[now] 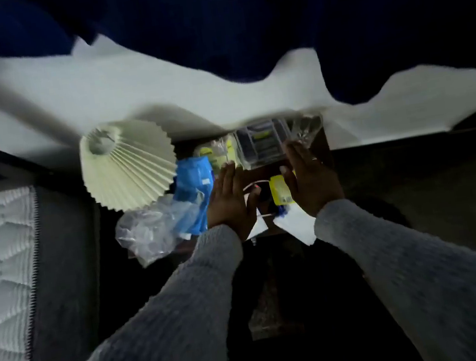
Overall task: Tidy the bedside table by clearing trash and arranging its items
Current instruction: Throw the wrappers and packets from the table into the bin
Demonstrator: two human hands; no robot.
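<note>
A small dark bedside table (255,172) is crowded with items. A clear plastic container (265,142) with dark contents stands at its back. My left hand (229,201) and my right hand (311,181) are stretched flat, fingers straight, on either side of the container's near end; fingertips reach its edges. A yellow packet (281,189) lies between my hands, next to a white cable (254,185). A blue plastic bag (191,183) and a crumpled clear bag (152,228) lie left of my left hand. White paper (295,224) sits at the table's front edge.
A pleated cream lampshade (126,167) stands at the table's left. A yellowish wrapped item (216,151) sits behind the blue bag. A quilted mattress (0,272) lies far left. The white wall (158,90) and dark blue curtain (240,22) rise behind. The floor below is dark.
</note>
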